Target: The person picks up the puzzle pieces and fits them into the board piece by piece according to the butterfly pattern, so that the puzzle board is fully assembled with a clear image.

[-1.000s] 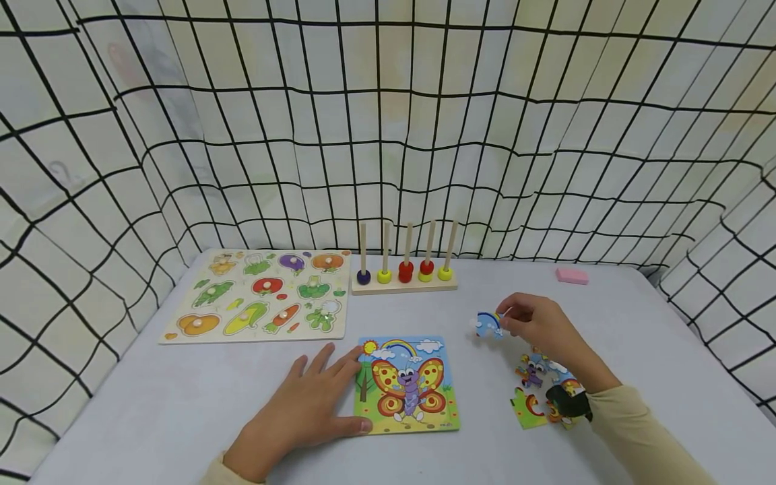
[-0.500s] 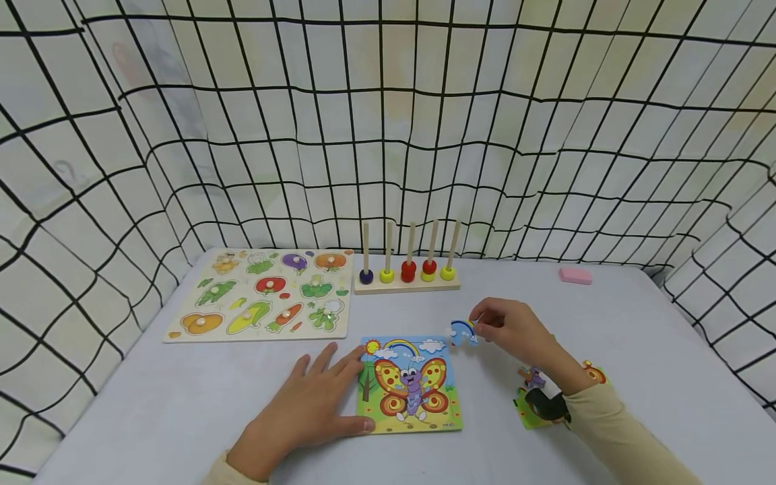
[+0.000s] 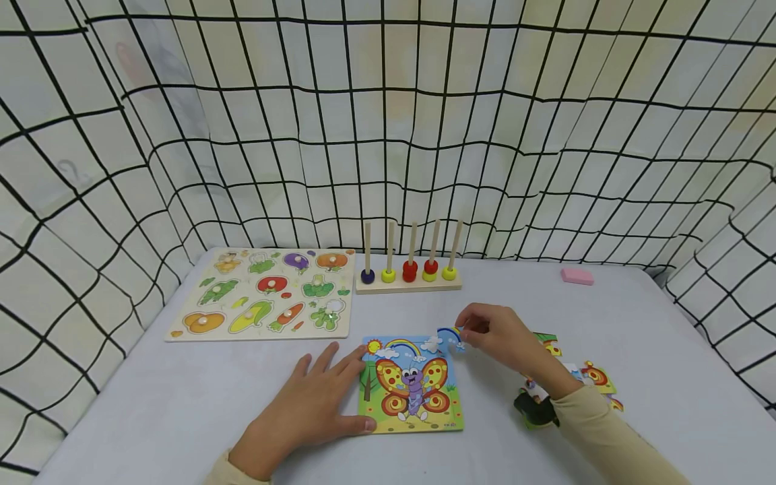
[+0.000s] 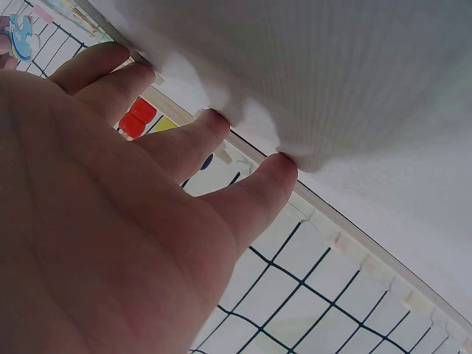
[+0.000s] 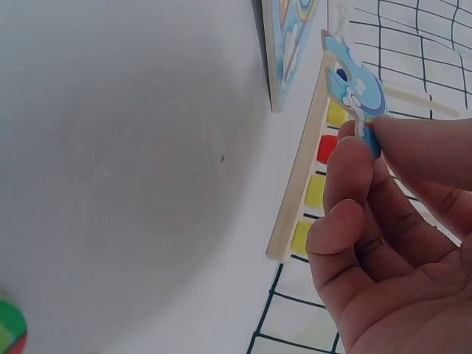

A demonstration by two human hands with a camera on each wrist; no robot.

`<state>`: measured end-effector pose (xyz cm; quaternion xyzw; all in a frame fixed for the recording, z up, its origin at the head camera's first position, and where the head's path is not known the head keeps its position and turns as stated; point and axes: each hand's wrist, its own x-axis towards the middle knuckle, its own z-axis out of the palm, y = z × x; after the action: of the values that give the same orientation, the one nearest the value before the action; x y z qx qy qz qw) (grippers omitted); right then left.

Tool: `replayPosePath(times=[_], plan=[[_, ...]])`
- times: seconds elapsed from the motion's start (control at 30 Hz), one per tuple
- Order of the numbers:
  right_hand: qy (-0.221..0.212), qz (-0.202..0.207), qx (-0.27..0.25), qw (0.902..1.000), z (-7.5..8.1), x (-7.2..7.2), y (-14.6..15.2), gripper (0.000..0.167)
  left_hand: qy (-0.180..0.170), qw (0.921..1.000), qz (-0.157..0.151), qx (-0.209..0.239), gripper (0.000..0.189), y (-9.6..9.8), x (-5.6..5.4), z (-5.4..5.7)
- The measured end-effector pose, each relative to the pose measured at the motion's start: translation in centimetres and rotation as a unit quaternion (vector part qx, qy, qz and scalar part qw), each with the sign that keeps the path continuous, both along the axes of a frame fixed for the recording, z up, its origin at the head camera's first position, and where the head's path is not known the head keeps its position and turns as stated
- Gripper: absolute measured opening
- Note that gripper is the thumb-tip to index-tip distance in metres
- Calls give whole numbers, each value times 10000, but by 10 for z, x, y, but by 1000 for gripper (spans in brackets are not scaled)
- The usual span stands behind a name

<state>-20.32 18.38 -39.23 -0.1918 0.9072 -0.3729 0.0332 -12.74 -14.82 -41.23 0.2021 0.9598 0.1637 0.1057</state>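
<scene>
While the splayed left hand [image 3: 309,404] touches the board [image 3: 413,385], the right hand [image 3: 500,338] pinches a rainbow piece [image 3: 449,335].

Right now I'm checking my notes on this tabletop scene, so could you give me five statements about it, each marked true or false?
1. The right hand pinches a rainbow puzzle piece. True.
2. The left hand holds the pink block. False: it touches the left side of the butterfly board; the block lies apart, at the back right of the table.
3. The peg stand has five pegs. True.
4. The vegetable board lies to the right of the peg stand. False: it lies to the left in the head view.
5. A dark blue bead sits on the stand's leftmost peg. True.
</scene>
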Motion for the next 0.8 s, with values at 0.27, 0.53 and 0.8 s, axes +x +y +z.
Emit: replayPosePath(times=[0.27,0.53,0.8], plan=[[16,264,-24,9996,-1,0,-13,11,-10,10000,16,-6,99,0,0,1],[120,577,24,9983,-2,-2,-29,9,-23,10000,12,-52,99,1,0,1],[-27,787,7,9969,-4,-5,-47,6,-72,9999,43,-81,101,1,0,1]])
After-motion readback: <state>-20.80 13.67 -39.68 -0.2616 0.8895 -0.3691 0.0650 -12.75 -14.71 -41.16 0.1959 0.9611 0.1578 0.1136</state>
